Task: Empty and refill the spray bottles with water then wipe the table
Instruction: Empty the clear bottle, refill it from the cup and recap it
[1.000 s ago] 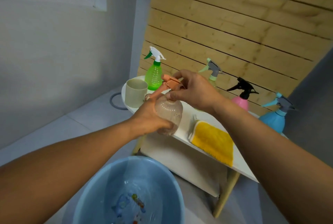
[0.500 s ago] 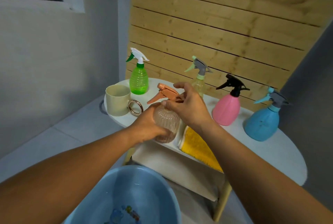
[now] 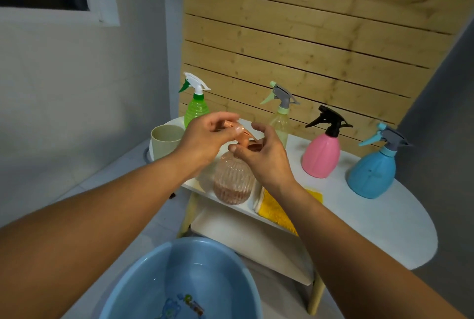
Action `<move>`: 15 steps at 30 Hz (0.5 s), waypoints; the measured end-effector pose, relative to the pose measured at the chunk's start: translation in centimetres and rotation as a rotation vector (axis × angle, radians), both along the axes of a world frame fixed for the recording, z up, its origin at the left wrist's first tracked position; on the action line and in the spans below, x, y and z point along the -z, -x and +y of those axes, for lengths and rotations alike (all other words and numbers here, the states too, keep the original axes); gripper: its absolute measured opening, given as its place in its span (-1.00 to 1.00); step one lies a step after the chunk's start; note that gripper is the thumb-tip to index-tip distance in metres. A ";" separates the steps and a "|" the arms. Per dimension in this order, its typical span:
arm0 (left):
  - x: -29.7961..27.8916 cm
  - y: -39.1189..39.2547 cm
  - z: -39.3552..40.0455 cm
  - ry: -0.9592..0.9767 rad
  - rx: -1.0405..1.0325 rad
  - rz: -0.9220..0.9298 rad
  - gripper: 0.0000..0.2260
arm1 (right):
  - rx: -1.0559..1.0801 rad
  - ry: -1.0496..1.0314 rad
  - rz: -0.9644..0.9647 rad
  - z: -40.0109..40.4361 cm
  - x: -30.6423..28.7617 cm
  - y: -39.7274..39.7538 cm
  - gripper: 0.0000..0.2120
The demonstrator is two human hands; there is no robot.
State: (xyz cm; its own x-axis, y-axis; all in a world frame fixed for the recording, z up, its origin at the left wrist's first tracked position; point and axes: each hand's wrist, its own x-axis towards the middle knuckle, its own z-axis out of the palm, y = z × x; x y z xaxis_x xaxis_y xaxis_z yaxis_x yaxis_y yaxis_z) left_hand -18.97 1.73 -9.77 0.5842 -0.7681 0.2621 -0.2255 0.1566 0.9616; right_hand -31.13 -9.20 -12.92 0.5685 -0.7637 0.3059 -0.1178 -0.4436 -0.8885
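Motion blur smears the orange sprayer (image 3: 242,136), so I can't tell whether it is still screwed on. My left hand (image 3: 207,136) pinches its front; my right hand (image 3: 264,157) curls round its collar. Below them the ribbed clear bottle (image 3: 233,180) stands on the white table (image 3: 384,224), beside a fuzzy yellow cloth (image 3: 274,211).

Ribbed peach bottle (image 3: 233,180), yellow cloth (image 3: 275,209), blue basin (image 3: 143,280), white table (image 3: 372,221).

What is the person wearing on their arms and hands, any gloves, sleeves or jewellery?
Nothing shows: the left hand and right hand are bare, without gloves, rings or a watch. Both forearms are uncovered as far as the picture's edge, with no sleeve in view.
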 end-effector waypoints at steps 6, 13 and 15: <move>-0.1 -0.1 0.2 -0.036 0.011 -0.005 -0.89 | -0.099 -0.098 -0.018 0.2 1.7 1.0 -0.75; -0.9 -0.4 0.1 -0.109 0.060 -0.010 -0.91 | 0.004 -0.114 -0.035 0.6 1.3 0.2 -0.70; -0.9 -0.6 0.2 -0.118 0.064 0.005 -0.91 | 0.084 -0.093 0.019 1.1 1.3 -0.6 -0.57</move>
